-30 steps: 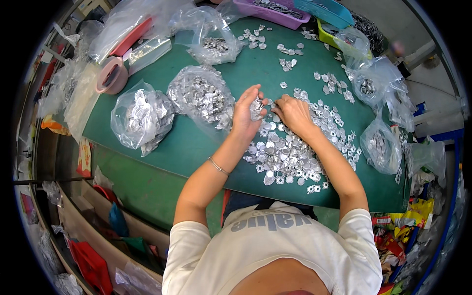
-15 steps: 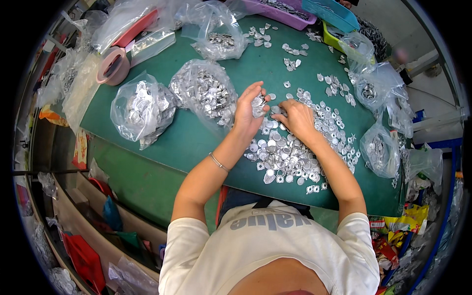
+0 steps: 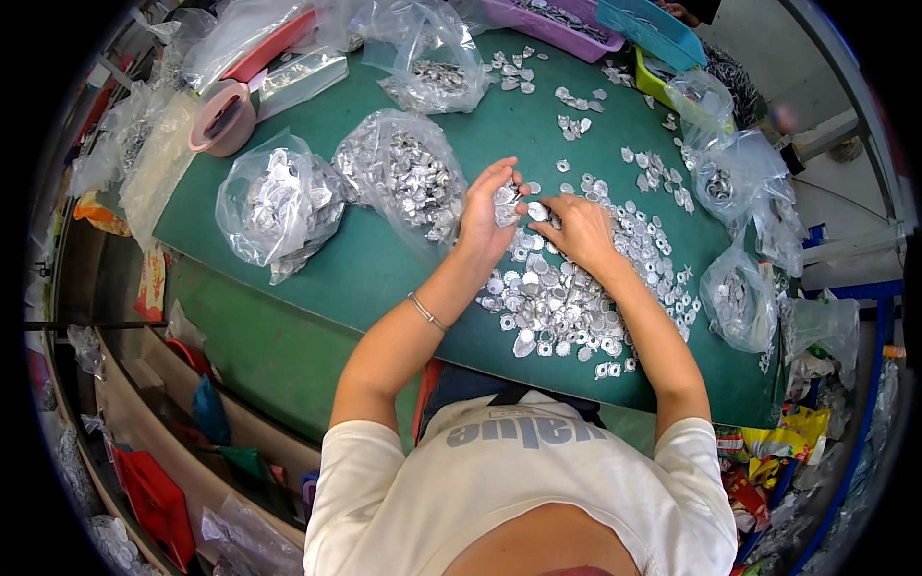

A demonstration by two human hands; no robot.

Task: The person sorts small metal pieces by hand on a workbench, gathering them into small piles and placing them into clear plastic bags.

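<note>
My left hand [image 3: 488,213] is cupped on its side above the table, fingers curled round several silvery metal pieces [image 3: 506,204]. Close to its right, my right hand [image 3: 579,228] pinches one flat silvery metal piece [image 3: 537,211] between thumb and fingers. Beneath and around the right hand spreads a loose heap of small metal pieces [image 3: 567,307], many round with scalloped edges, some with a hole. Two clear plastic bags full of such pieces stand left of my left hand: a nearer bag [image 3: 279,206] and a bag beside it [image 3: 408,178].
The green table [image 3: 307,288] also bears a third bag [image 3: 437,82], a pink tub [image 3: 223,120] and small clusters of pieces [image 3: 658,173]. Purple [image 3: 567,29] and blue [image 3: 653,34] baskets stand at the far edge. More bags [image 3: 738,298] line the right side.
The metal piece at my right fingertips now shows brighter and flatter, turned toward the light. Both hands stay in nearly the same place; the view has shifted slightly.
</note>
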